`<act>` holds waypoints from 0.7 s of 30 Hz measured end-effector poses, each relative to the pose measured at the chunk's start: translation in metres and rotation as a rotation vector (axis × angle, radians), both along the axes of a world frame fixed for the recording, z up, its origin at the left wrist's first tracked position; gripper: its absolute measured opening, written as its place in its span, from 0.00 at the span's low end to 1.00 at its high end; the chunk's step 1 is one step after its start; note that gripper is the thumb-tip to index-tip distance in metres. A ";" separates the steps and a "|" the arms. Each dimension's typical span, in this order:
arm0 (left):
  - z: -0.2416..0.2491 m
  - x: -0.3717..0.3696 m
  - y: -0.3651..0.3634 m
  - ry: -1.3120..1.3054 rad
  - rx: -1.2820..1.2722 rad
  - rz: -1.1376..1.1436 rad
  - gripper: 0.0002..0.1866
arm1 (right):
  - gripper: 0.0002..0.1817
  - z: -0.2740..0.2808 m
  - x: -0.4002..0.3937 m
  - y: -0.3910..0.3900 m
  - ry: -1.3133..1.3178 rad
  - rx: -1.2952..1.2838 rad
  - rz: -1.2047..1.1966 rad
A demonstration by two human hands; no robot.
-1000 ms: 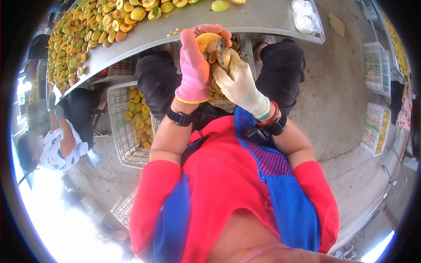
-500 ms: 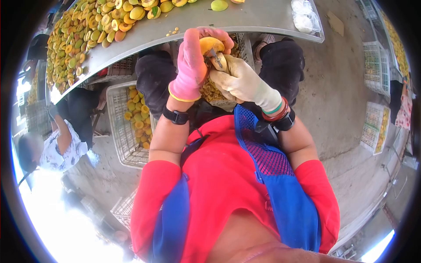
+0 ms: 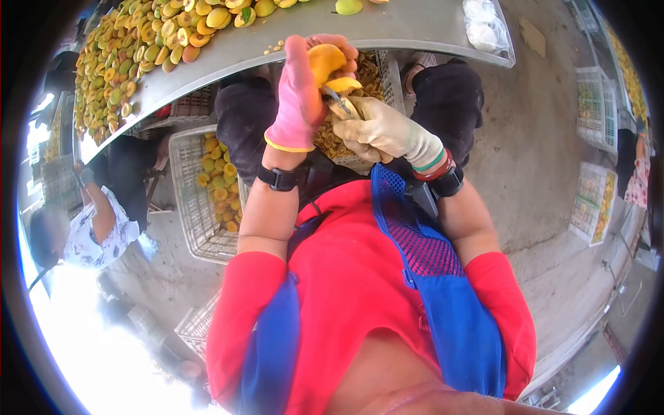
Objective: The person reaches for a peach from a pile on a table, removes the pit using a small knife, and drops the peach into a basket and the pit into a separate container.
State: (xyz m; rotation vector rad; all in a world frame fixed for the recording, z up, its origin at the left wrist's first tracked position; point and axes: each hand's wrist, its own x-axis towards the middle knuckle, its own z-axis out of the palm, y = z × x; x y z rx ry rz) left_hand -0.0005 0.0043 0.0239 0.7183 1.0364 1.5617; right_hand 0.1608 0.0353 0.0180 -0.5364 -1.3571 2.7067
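Note:
My left hand (image 3: 299,97), in a pink glove, has its fingers curled round a yellow peach half (image 3: 325,62). In a whitish work glove, my right hand (image 3: 380,128) grips a small pitting knife (image 3: 342,108) by its pale handle. The short metal blade reaches up to a cut yellow peach piece (image 3: 342,85) just below the half, beside my left palm. Both hands are close together over a crate of peach scraps (image 3: 333,144) between my knees.
A metal table (image 3: 290,31) runs along the top, heaped with cut peaches (image 3: 117,76) at its left. A white plastic bag (image 3: 482,28) lies at its right end. A white crate (image 3: 183,187) with peach halves stands left of my leg. Another person (image 3: 104,228) sits at far left; more crates (image 3: 593,204) stand at right.
The peach half has tipped up in my left hand, and a cut piece now shows at the blade. My left hand has risen slightly; the right one still holds the knife.

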 end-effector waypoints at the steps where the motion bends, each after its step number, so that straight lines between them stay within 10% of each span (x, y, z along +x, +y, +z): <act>1: 0.000 -0.001 0.001 -0.075 -0.037 0.033 0.42 | 0.15 0.002 0.002 -0.002 -0.023 0.032 0.021; 9: -0.014 -0.020 0.003 -0.355 -0.027 0.085 0.42 | 0.09 0.005 0.000 -0.007 -0.275 0.203 -0.202; 21: 0.005 -0.004 -0.004 -0.050 -0.023 0.090 0.43 | 0.09 -0.021 -0.015 -0.016 -0.123 0.757 -0.598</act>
